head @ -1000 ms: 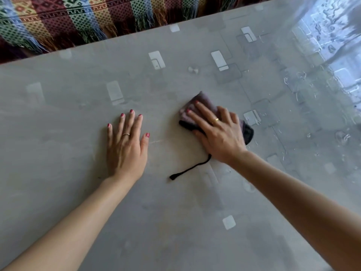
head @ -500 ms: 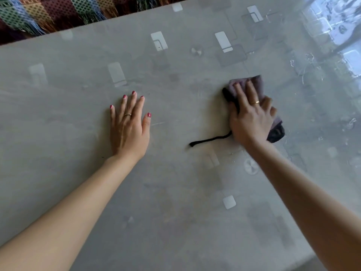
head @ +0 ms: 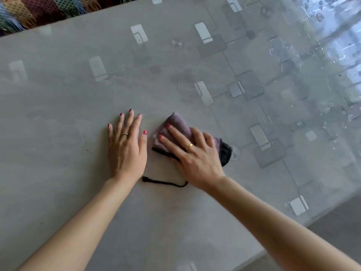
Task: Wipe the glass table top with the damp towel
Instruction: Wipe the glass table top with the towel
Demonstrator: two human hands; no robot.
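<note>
Wiping in progress, judged from the right hand point(head: 195, 155) pressed flat on the folded damp towel point(head: 176, 127), fingers spread and extended rather than curled, so a push-down hold and not a pinch; palm covering most of the cloth. Towel flat on the glass table top point(head: 58, 114), mauve face up, dark edge point(head: 226, 153) showing on its far-right side. Black cord point(head: 164, 183) trailing loose from the towel toward the near edge, lying on the glass. Left hand point(head: 127, 147) just left of the towel, open, palm down, holding nothing, apparently bracing; thumb close to the cloth but apart from it.

Progress, as a judgement only: near and left of the towel, surface matte and even, no droplets visible, so possibly covered already; well right of and beyond the towel, scattered water beads and streaks point(head: 283, 55) in the glare, so probably left to do. Exact share done: cannot tell.

Surface: grey, smooth, printed or underlaid with pale rectangles point(head: 203, 33) and darker rounded squares point(head: 249, 85) joined by thin lines, both beyond and right of the towel. Strong window reflection point(head: 341, 26) at far right of the towel.

Room: floor strip point(head: 340, 222) past the table's near-right edge; patterned, fringed woven fabric point(head: 29, 10) beyond the far-left edge. Nothing else of the room in view.
</note>
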